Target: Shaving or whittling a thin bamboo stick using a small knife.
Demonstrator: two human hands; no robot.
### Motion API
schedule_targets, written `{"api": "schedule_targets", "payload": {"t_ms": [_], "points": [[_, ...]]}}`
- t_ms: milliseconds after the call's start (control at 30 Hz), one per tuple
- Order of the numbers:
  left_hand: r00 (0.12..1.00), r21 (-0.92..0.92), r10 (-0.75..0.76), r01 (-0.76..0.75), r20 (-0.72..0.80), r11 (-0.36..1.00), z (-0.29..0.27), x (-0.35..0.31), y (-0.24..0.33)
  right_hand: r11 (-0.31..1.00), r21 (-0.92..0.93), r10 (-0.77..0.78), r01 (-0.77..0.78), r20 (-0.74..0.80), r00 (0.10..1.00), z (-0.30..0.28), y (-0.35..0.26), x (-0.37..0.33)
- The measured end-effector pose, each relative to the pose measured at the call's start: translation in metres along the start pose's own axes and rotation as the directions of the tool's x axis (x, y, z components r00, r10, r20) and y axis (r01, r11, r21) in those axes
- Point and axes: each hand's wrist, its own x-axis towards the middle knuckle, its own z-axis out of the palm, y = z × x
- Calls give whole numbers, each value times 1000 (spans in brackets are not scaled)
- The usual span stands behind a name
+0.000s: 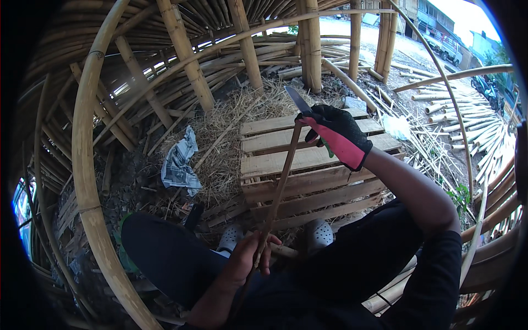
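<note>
My bare left hand (247,257) is closed round the lower part of a long, narrow bamboo strip (280,192) between my knees. The strip slants up and away to my right hand (338,135), which wears a black and pink glove. That hand grips a knife (298,100), its blade pointing up and to the left. The knife's handle is hidden by the glove. The strip's top end meets the gloved fingers just below the blade; whether the blade touches it I cannot tell. Beneath the right hand stands a wooden slatted crate (280,165).
Crumpled newspaper (181,162) lies on straw and shavings (225,126) left of the crate. A thick curved bamboo pole (91,181) rises close on the left. Upright bamboo posts (312,49) stand beyond the crate. Many cut bamboo poles (484,129) lie at the right.
</note>
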Motion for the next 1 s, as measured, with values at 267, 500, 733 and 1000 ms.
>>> {"api": "schedule_targets", "payload": {"t_ms": [267, 500, 733, 1000], "points": [[998, -3, 67, -67, -18, 998, -1, -1, 4, 970, -236, -12, 56, 181, 983, 9, -10, -13], [998, -6, 13, -13, -54, 1000, 1, -9, 10, 374, -752, -722, 543, 132, 679, 29, -7, -36], [994, -21, 43, -45, -96, 999, -15, -8, 1, 283, -749, -673, 599, 290, 681, 45, -31, -62], [933, -84, 117, -154, -341, 985, 4, -1, -1, 199, -630, -518, 751, 583, 626, 71, -9, -71]]}}
